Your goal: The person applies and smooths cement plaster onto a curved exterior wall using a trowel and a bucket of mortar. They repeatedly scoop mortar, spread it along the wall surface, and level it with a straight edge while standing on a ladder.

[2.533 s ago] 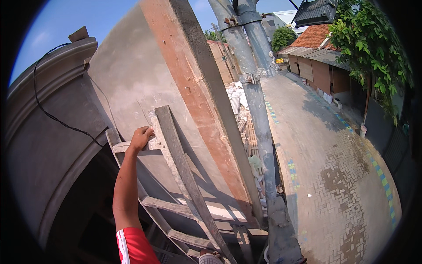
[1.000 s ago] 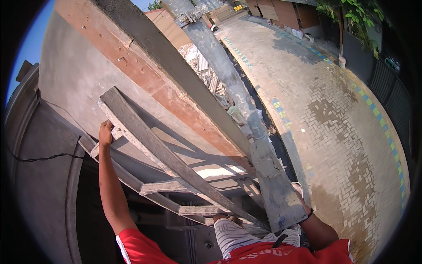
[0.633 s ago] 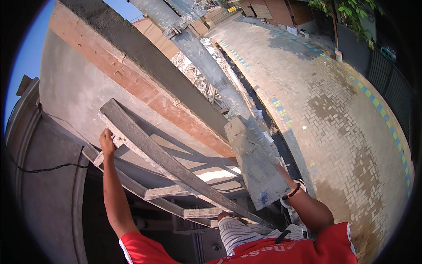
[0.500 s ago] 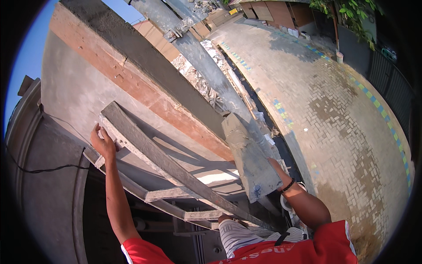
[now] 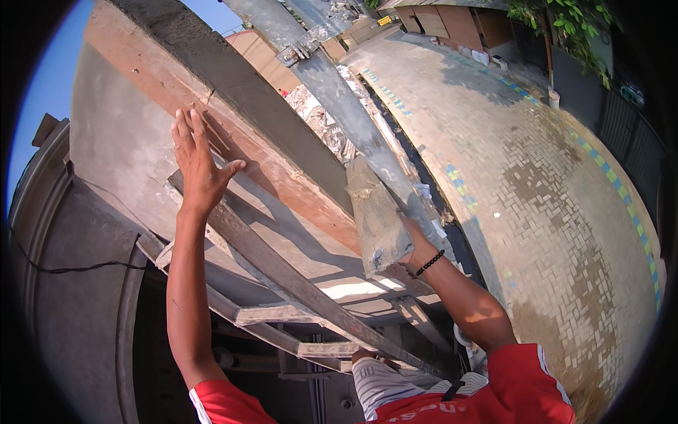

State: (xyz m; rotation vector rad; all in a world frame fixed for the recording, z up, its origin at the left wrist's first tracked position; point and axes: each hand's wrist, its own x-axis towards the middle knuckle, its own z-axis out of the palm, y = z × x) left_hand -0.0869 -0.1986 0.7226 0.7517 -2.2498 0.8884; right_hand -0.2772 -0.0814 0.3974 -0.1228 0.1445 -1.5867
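My left hand (image 5: pixel 198 162) is open, fingers stretched and thumb out, over the reddish-brown board (image 5: pixel 282 177) along the wall's edge; whether it touches cannot be told. My right hand (image 5: pixel 418 244) grips a grey, cement-smeared plastering float (image 5: pixel 378 222), its fingers mostly hidden behind it. The float's far end lies against the lower end of the wet grey cement band (image 5: pixel 240 88) on top of the wall. Below my left hand runs a wooden ladder (image 5: pixel 258 261), leaning along the wall, with rungs showing.
A grey metal post (image 5: pixel 339 92) slants beyond the wall. Rubble and sacks (image 5: pixel 321 116) lie behind it, beside a dark drain gutter (image 5: pixel 452 226). A paved street (image 5: pixel 508 155) spreads far below on the right. A black cable (image 5: pixel 85 270) crosses the left wall.
My left hand has left the ladder's upper end and moved up and right to the reddish board, fingers now spread. My right hand has shifted the float up and left along the wall.
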